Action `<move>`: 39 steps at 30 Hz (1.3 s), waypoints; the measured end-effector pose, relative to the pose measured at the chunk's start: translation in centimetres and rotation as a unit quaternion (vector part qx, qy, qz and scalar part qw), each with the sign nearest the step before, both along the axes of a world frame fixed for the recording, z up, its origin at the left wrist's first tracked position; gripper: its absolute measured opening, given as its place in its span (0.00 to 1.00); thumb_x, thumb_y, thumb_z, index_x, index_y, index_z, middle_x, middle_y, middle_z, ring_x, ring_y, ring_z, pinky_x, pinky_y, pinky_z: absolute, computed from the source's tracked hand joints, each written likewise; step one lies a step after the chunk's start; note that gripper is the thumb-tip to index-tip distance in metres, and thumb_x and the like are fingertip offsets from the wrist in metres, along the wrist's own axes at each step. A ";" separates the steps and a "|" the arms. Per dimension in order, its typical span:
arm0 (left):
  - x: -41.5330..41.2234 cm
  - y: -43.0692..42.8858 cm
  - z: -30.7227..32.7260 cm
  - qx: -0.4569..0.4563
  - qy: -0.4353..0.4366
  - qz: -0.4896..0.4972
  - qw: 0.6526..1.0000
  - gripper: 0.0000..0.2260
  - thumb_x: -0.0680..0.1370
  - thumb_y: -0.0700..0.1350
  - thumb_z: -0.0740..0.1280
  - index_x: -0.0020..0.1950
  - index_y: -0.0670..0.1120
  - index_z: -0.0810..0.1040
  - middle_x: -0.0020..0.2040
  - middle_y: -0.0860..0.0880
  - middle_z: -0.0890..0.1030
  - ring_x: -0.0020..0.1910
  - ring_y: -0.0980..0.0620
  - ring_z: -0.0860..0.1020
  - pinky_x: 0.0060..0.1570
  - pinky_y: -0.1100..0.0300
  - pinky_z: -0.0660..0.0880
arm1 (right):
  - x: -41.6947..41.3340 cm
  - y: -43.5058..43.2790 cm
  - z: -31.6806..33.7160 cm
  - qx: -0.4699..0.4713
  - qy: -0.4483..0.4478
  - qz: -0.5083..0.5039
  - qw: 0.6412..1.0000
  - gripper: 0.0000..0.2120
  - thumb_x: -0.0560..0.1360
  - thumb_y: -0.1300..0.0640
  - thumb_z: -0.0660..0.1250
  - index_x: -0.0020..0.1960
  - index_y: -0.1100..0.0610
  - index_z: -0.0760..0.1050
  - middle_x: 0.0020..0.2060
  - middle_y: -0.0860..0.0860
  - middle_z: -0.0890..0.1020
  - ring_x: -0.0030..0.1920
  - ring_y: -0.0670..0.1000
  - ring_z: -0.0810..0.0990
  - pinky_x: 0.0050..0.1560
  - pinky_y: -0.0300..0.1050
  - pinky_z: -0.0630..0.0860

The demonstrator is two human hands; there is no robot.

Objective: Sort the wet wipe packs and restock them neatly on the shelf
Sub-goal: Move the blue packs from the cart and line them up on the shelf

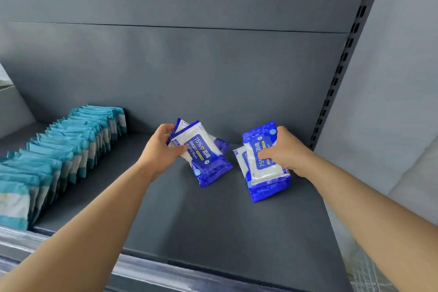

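**Checker:** Entry one, your left hand?

**Me:** My left hand (163,147): fingers and thumb curled round a small bunch of blue-and-white soft plastic alcohol wipe packs (203,156). At least two packs, tilted, top corners fanned apart. Location: over the middle of the grey metal shelf (213,232). I cannot tell whether the low corner touches the board.

**Checker:** Entry two?

**Me:** My right hand (288,149): thumb laid across the label, fingers wrapped behind a second stack of the same blue packs (265,173). Held nearly upright, near the shelf's right end. One pack pokes out on the stack's left side.

**Checker:** Hazards?

**Me:** Four, as I judge them.
- **Slick film:** Neither bunch is squared up. A pack could slide free as I loosen my grip, then land flat or go over the front lip.
- **Soft bodies:** A pack stood on edge with no neighbour is likely to topple. It needs the dark grey back panel (213,66) or another pack to prop it.
- **Mixing:** The row of teal-and-white wipe packs (59,156) stands on edge along the left, well apart from the blues. The blues belong in their own row.
- **My left forearm:** It lies near that teal row. A careless sweep leftward could tip the row over like dominoes.
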State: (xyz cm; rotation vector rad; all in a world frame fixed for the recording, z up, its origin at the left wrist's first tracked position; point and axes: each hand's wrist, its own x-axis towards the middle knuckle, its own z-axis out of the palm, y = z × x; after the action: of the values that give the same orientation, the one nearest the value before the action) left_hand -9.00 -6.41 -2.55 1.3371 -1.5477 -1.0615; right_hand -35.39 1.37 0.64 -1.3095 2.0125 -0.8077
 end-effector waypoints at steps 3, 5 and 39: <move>-0.7 -2.0 -0.2 -0.006 0.059 0.003 0.998 0.15 0.74 0.37 0.70 0.50 0.54 0.71 0.48 0.52 0.83 0.50 0.46 0.82 0.56 0.43 0.78 | 0.5 0.0 0.1 -0.001 -0.057 -0.021 0.998 0.15 0.67 0.63 0.72 0.52 0.66 0.75 0.44 0.58 0.85 0.41 0.56 0.85 0.47 0.53 0.80; -1.3 -3.0 -0.5 0.007 0.097 0.003 0.995 0.13 0.75 0.36 0.68 0.50 0.52 0.70 0.48 0.51 0.81 0.48 0.48 0.81 0.56 0.45 0.78 | 1.0 0.0 0.4 -0.007 -0.088 -0.038 0.995 0.10 0.69 0.65 0.71 0.49 0.66 0.78 0.43 0.59 0.85 0.40 0.56 0.85 0.46 0.51 0.80; 3.1 -5.2 -0.7 -0.097 0.020 -0.216 0.971 0.08 0.79 0.34 0.63 0.53 0.46 0.73 0.51 0.50 0.83 0.46 0.53 0.84 0.38 0.60 0.81 | 8.6 -5.8 1.7 -0.025 0.049 0.058 0.997 0.19 0.74 0.56 0.70 0.65 0.53 0.75 0.55 0.48 0.81 0.53 0.49 0.80 0.48 0.42 0.76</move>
State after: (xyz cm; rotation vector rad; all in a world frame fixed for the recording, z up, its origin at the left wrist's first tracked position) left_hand -5.94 -11.58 -3.27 0.8605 -1.9088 -1.1504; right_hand -26.80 -4.47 2.31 -1.5055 1.9821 -0.7571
